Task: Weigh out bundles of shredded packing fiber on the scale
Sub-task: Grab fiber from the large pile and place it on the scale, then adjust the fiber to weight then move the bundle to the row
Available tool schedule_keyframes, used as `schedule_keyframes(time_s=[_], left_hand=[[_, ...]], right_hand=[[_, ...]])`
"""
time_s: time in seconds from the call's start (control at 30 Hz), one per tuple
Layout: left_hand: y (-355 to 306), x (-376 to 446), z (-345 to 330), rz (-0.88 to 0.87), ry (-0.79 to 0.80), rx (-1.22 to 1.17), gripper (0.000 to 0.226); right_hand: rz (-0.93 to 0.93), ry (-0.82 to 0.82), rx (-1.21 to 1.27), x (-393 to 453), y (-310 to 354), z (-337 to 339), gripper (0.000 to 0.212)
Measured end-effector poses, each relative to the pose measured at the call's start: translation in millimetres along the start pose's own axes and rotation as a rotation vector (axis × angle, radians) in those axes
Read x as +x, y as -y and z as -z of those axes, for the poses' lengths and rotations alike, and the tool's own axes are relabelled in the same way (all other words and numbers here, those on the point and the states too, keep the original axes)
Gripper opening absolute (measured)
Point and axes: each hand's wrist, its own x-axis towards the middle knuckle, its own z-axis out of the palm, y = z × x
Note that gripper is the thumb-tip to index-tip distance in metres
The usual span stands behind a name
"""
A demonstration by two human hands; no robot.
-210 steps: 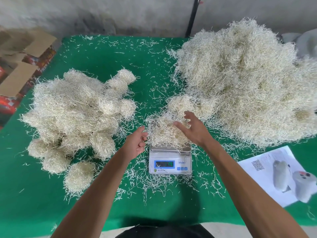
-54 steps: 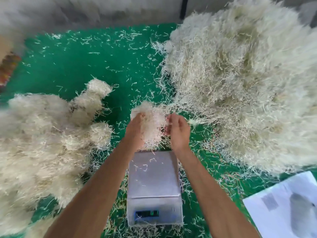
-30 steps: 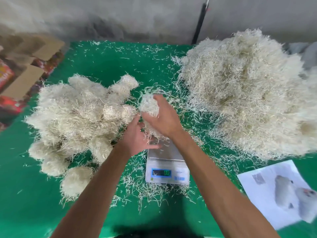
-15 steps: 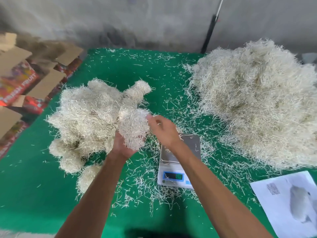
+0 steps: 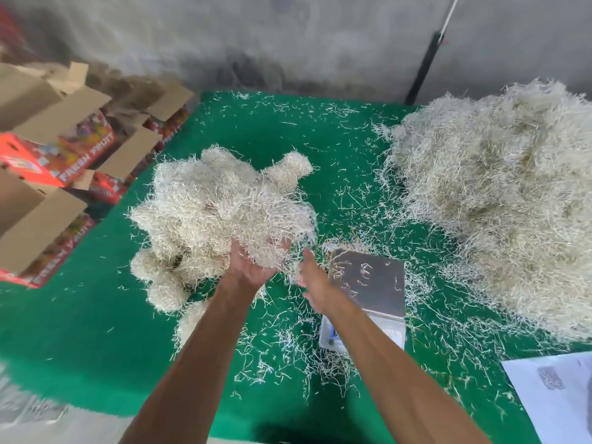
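Note:
A pale bundle of shredded fiber (image 5: 272, 232) rests in my left hand (image 5: 253, 267), palm up, just right of the heap of finished bundles (image 5: 208, 213). My right hand (image 5: 312, 278) hovers beside it with fingers apart, holding nothing. The small scale (image 5: 368, 283) has a bare steel pan with only a few stray strands, and my right forearm hides its display. The big loose fiber pile (image 5: 499, 193) lies at the right.
A green mat (image 5: 96, 331) covers the table and is littered with loose strands. Open cardboard fruit boxes (image 5: 48, 161) stand off the left edge. A white sheet of paper (image 5: 557, 395) lies at the front right. A grey wall runs behind.
Both hands lifted the bundle off the scale and carried it left toward the finished heap. My right hand has let go of it and drawn back; the left still carries it.

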Motion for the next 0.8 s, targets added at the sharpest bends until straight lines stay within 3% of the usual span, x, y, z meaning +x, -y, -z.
schedule_keyframes(time_s=[0.07, 0.13, 0.2, 0.23, 0.27, 0.33, 0.4, 0.47, 0.53, 0.6, 0.63, 0.7, 0.8], left_hand=[[4, -6, -14, -0.013, 0.014, 0.093, 0.064], [7, -12, -24, -0.056, -0.076, 0.275, 0.073], [11, -13, -32, -0.068, -0.061, 0.397, 0.074], [14, -12, -35, -0.085, -0.031, 0.488, 0.074], [18, -10, -35, -0.137, -0.027, 0.642, 0.076], [28, -2, -30, -0.338, -0.134, 0.979, 0.087], [40, 3, -26, -0.459, -0.21, 1.137, 0.092], [58, 9, -30, -0.43, -0.065, 1.084, 0.085], [71, 18, -31, -0.349, 0.145, 0.79, 0.073], [66, 24, -23, -0.204, 0.328, 0.533, 0.075], [62, 28, -17, -0.113, 0.31, 0.431, 0.081], [53, 41, -3, -0.032, 0.146, 0.336, 0.086], [71, 57, 5, -0.102, 0.048, 0.59, 0.064]], right_hand=[[-0.076, 0.015, 0.261, 7, -3, -7, 0.074], [-0.093, 0.085, 0.619, 8, -2, -8, 0.068], [-0.081, 0.129, 0.759, 1, 7, 0, 0.049], [-0.198, 0.14, 0.951, 4, 17, 6, 0.037], [-0.203, 0.072, 1.032, 7, 23, 13, 0.032], [-0.042, -0.045, 0.973, 5, 36, 17, 0.048], [0.189, -0.007, 0.65, -16, 51, 20, 0.088], [0.336, -0.114, 0.183, -26, 64, 17, 0.114], [0.489, -0.272, -0.23, -28, 64, 11, 0.112], [0.61, -0.366, -0.444, -29, 62, 14, 0.086], [0.617, -0.35, -0.449, -31, 64, 18, 0.078], [0.568, -0.227, -0.288, -34, 72, 25, 0.081], [0.489, -0.106, 0.022, -41, 90, 33, 0.093]])
